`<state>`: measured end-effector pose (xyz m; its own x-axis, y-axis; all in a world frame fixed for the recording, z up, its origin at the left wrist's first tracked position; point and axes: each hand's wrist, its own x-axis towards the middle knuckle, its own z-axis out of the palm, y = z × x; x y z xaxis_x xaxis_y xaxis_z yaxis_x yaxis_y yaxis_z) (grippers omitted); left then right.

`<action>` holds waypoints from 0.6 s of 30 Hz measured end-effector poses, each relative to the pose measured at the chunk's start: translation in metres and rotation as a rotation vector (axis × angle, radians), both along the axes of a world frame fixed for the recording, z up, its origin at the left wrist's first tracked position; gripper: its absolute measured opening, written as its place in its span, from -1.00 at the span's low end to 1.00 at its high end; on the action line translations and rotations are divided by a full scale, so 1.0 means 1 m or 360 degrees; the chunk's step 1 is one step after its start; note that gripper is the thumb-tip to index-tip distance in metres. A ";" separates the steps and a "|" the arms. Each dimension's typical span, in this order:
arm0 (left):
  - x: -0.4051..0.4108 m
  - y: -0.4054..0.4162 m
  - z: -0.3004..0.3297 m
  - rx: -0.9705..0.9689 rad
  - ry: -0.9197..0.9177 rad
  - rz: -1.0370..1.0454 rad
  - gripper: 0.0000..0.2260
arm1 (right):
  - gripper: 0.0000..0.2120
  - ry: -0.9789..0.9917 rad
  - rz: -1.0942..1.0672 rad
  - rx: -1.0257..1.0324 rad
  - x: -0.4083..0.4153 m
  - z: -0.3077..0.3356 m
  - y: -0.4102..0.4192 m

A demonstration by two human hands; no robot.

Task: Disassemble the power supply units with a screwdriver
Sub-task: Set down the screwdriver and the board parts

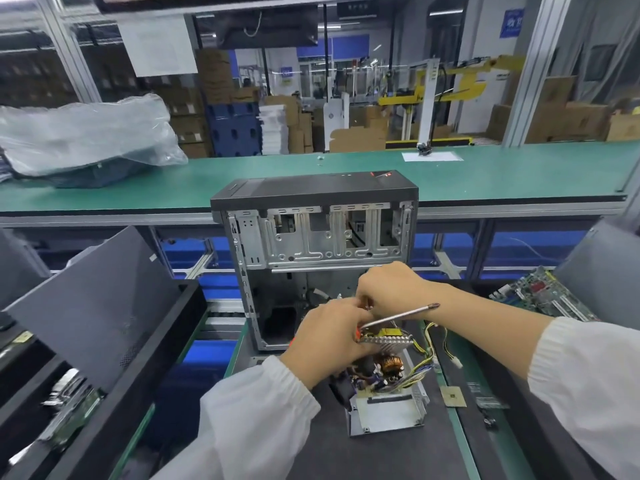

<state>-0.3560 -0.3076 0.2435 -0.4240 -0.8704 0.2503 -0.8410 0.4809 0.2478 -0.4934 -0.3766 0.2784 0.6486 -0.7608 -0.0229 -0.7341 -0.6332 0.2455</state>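
- Gripping a screwdriver in curled fingers, the left hand is also pressing against the finned heatsink of the power supply unit, with the screwdriver's shaft pointing up and to the right across the right wrist.
- Reaching in from the right, the right hand is curling its fingers down and pinching something small just above the unit's circuit board; what it is pinching is too hidden to tell.
- Both forearms are coming out of white sleeves, and the two hands are meeting fingertip to fingertip.
- Lying opened on the dark mat of the tabletop, the power supply unit is showing its grey metal shell, a copper coil and a bundle of yellow and black wires trailing to the right.
- Standing just behind the hands, an open computer case is showing its bare metal drive bays.
- Any writing is too blurred to read, including the blue sign at the upper right.
- A green circuit board is lying at the right.
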 end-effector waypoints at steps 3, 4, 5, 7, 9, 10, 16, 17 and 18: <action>0.006 0.001 0.000 0.0117 -0.0034 0.0051 -0.74 | -0.84 -0.0081 0.0079 -0.0013 -0.002 -0.002 -0.001; 0.007 0.001 -0.002 0.0145 -0.0023 0.0071 -0.76 | -0.82 -0.0115 0.0094 -0.0025 -0.004 -0.003 -0.002; 0.008 0.002 -0.005 0.0164 -0.0008 0.0086 -0.79 | -0.80 -0.0149 0.0102 -0.0039 -0.007 -0.005 -0.002; 0.009 0.006 -0.010 0.0158 0.0068 0.0107 -0.84 | -0.78 -0.0237 0.0124 -0.0023 -0.011 -0.008 -0.002; 0.010 0.006 -0.012 0.0115 0.0189 0.0125 -0.85 | -0.74 -0.0351 0.0095 0.0092 -0.018 -0.007 -0.004; 0.012 0.005 -0.012 0.0088 0.0228 0.0142 -0.85 | -0.71 -0.0444 0.0046 0.0216 -0.023 -0.006 -0.007; 0.024 0.003 -0.019 0.0248 0.0315 0.0163 -0.84 | -0.60 -0.0354 -0.0724 0.0454 -0.095 -0.016 -0.055; 0.027 0.003 -0.022 0.0277 0.0350 0.0172 -0.85 | -0.57 -0.0244 -0.0881 0.0519 -0.103 -0.025 -0.059; 0.030 0.003 -0.024 0.0289 0.0379 0.0185 -0.86 | -0.49 -0.0177 -0.1010 0.0640 -0.109 -0.037 -0.061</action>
